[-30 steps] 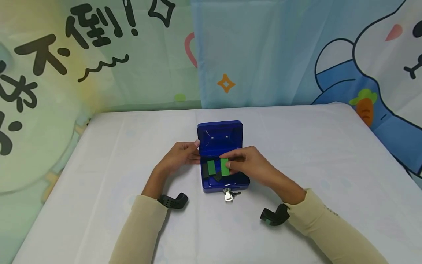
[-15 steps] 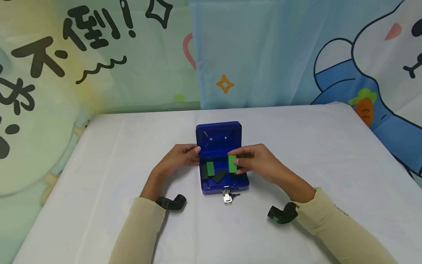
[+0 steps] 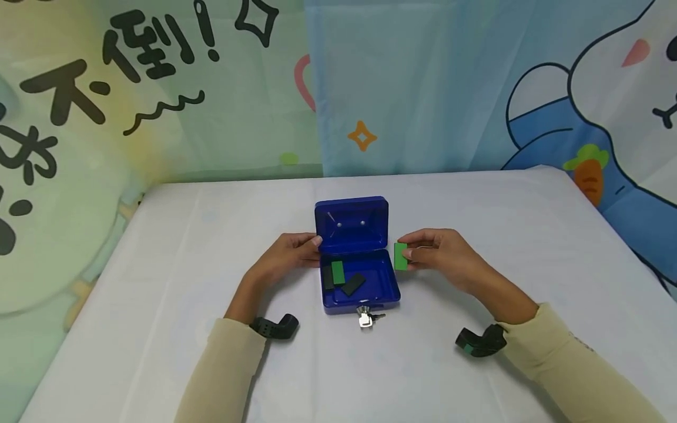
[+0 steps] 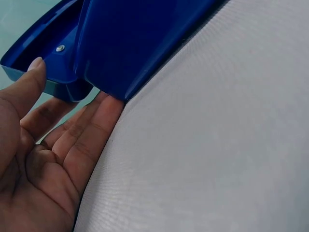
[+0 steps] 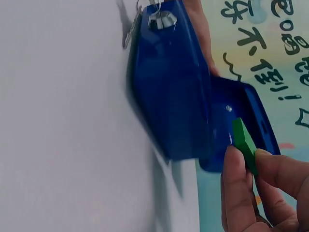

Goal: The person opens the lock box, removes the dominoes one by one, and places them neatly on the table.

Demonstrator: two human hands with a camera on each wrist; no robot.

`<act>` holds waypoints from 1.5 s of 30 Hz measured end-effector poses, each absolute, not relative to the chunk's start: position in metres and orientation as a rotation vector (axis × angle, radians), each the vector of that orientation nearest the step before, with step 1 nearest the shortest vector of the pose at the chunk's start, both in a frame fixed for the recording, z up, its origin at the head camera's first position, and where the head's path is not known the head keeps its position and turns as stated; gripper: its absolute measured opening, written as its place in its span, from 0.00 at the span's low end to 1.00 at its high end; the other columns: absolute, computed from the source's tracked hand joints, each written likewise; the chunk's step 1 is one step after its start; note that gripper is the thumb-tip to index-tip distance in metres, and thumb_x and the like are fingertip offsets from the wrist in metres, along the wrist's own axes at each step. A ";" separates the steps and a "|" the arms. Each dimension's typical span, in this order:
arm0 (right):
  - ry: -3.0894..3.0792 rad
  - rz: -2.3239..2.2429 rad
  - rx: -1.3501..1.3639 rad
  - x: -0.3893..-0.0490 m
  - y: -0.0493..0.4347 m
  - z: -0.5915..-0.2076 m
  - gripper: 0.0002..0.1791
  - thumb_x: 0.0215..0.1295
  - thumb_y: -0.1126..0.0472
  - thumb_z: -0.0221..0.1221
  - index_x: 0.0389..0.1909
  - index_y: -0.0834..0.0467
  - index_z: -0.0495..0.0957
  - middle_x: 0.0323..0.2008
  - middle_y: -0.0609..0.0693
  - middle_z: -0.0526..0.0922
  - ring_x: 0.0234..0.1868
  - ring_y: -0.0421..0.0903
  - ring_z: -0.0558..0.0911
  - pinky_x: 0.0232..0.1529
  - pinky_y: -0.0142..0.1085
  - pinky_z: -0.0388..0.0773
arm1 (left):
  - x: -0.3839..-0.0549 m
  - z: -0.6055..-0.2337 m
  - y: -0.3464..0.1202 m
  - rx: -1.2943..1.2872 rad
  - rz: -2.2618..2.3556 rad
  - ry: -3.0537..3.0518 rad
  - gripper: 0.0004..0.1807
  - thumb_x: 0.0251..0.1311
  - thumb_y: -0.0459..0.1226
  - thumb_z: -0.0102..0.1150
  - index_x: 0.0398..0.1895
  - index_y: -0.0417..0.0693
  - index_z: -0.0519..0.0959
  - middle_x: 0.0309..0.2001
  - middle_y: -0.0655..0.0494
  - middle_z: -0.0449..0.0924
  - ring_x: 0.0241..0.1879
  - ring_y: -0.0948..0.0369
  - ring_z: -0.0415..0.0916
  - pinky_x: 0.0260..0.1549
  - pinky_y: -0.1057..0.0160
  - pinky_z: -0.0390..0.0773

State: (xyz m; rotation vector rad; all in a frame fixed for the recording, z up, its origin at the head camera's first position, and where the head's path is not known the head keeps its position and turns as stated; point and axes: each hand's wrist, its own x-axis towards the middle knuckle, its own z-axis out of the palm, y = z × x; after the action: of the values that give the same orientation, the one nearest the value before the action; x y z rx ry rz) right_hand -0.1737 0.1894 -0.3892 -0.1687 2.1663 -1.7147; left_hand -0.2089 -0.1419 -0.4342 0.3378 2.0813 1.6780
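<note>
A blue metal cash box (image 3: 370, 291) stands with its lid (image 3: 351, 223) raised. My left hand (image 3: 296, 251) holds it at the left side: in the left wrist view the thumb lies over the lid's edge, with fingertips (image 4: 108, 111) against the box near the hinge. Between thumb and fingers, my right hand (image 3: 439, 252) pinches a green block (image 3: 400, 257) just right of the box, above the table. Another green block (image 3: 338, 272), a dark block (image 3: 353, 284) and a second dark block (image 3: 328, 278) lie inside the box, towards its left.
A key (image 3: 365, 319) sits in the lock at the box's front, with another hanging beside it. White cloth (image 3: 211, 364) covers the table. Behind it hangs a printed curtain (image 3: 412, 88). Each wrist wears a black camera mount (image 3: 275, 326).
My right hand has lifted the green block out of the box and carried it right, past the box's side. The left hand keeps its place. One dark block shows more fully now.
</note>
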 end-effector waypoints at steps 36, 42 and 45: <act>2.270 -1.391 -0.021 -0.194 0.230 -0.398 0.20 0.64 0.67 0.62 0.55 0.73 0.75 0.46 0.60 0.81 0.35 0.46 0.85 0.39 0.37 0.84 | -0.210 -0.436 -0.142 0.341 1.769 1.962 0.30 0.71 0.44 0.53 0.67 0.32 0.65 0.58 0.39 0.75 0.52 0.49 0.79 0.51 0.58 0.79; 2.279 -1.365 0.020 -0.195 0.226 -0.398 0.22 0.64 0.65 0.63 0.56 0.73 0.74 0.43 0.60 0.81 0.33 0.45 0.84 0.37 0.35 0.84 | -0.210 -0.435 -0.142 0.336 1.772 1.957 0.28 0.72 0.43 0.52 0.67 0.32 0.66 0.57 0.39 0.76 0.52 0.49 0.79 0.50 0.58 0.79; 2.289 -1.361 0.031 -0.195 0.226 -0.400 0.22 0.64 0.65 0.63 0.56 0.72 0.75 0.42 0.60 0.82 0.32 0.45 0.84 0.36 0.35 0.84 | -0.210 -0.436 -0.141 0.328 1.774 1.955 0.28 0.72 0.43 0.52 0.66 0.32 0.66 0.57 0.39 0.75 0.52 0.49 0.78 0.50 0.58 0.79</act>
State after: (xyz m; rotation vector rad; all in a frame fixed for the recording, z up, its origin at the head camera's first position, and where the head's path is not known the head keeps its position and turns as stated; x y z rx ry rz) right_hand -0.1951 0.2262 -0.4005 0.0306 2.2893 -1.3606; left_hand -0.2102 -0.1412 -0.4360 0.3282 1.9550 1.7739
